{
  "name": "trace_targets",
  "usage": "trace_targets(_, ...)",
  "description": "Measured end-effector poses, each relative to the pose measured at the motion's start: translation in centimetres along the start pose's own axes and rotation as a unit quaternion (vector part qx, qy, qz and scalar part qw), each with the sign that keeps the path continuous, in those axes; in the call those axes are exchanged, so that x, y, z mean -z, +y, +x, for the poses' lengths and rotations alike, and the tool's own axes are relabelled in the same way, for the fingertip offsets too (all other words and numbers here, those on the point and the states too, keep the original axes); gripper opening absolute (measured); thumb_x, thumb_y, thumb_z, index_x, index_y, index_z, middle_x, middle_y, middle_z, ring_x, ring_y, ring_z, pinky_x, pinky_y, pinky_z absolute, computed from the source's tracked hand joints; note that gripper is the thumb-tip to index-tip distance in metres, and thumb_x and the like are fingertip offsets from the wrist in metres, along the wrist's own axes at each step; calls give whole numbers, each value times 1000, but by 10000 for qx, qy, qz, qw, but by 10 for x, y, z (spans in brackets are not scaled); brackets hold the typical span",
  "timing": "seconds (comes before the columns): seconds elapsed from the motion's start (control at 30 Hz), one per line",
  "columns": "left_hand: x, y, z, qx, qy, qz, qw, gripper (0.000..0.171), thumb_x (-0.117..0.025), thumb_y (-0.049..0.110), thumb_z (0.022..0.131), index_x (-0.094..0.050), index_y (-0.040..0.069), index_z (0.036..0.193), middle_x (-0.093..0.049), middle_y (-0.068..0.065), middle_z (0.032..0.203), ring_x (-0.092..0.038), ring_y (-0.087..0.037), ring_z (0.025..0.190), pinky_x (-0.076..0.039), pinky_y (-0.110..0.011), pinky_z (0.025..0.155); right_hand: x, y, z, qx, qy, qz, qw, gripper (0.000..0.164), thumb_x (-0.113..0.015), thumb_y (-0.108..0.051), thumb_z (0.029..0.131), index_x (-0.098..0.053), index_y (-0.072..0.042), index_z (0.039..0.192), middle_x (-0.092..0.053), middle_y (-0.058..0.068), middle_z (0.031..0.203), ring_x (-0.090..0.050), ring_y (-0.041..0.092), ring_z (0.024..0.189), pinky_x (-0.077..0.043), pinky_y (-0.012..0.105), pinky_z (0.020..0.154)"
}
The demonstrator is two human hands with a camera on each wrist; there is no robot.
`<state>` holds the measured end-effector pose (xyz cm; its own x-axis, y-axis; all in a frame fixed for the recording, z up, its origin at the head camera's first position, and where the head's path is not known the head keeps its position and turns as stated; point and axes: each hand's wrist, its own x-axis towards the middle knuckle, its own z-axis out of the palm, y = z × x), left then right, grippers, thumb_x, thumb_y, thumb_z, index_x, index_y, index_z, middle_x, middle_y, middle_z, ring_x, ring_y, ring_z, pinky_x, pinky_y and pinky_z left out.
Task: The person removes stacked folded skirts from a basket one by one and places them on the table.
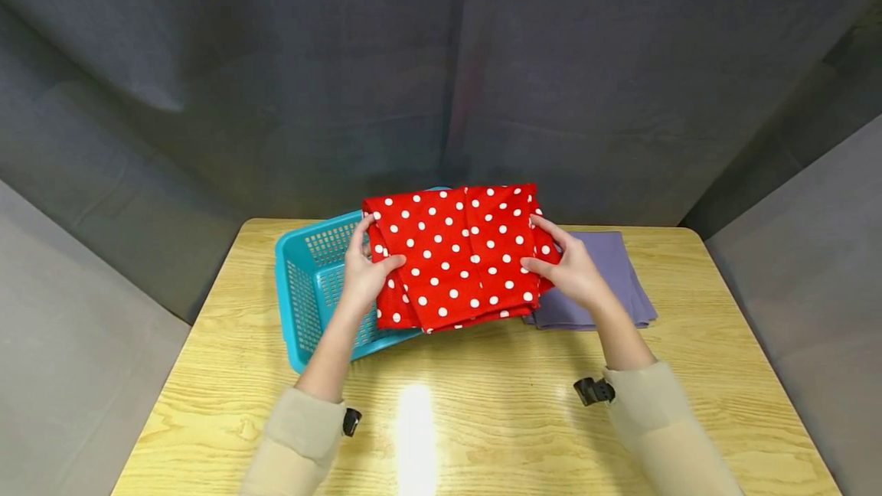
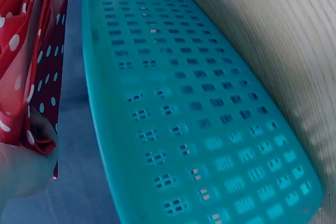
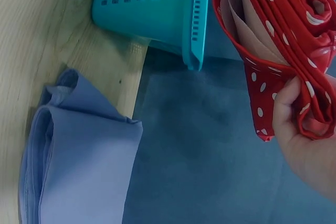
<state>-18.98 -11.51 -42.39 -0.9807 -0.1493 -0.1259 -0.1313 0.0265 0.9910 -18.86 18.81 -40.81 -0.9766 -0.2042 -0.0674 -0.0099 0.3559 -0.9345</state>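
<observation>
A folded red cloth with white polka dots (image 1: pixel 448 259) is held up between both hands, above the table and partly over the teal basket. My left hand (image 1: pixel 365 266) grips its left edge, thumb on the near face. At the opposite edge, my right hand (image 1: pixel 568 266) pinches the cloth between thumb and fingers. Several folded layers of the cloth (image 3: pixel 268 35) show in the right wrist view. In the left wrist view, the left hand (image 2: pixel 26 166) has the cloth's edge in its grasp, with the basket (image 2: pixel 102 103) beside it.
The teal plastic basket (image 1: pixel 296 312) stands at the table's back left, partly hidden by the cloth. A folded purple cloth (image 1: pixel 592 312) lies at the back right, behind the right hand. Grey curtains (image 1: pixel 441 83) hang behind the wooden table (image 1: pixel 503 419).
</observation>
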Motion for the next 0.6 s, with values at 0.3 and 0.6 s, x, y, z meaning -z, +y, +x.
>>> trace_targets(0.3,-12,-3,-7,-60,-130,-113,9998,76,-69,4,78,-29,25,140,-48,-13,121,-52,-27,108,-51,-41,80,9,3,-15,19,42,6,10000,70,-64,-11,85,-28,-23,144,-43,22,129,-62,28,90,-55,32,67)
trace_targets(0.6,-25,-8,-13,-92,-287,-193,9994,77,-69,3,78,-30,26,139,-50,-14,119,-54,-28,105,-52,-40,77,19,8,-30,151,128,-71,9998,71,-65,-14,84,-28,-20,144,-45,23,127,-65,19,85,-55,32,67)
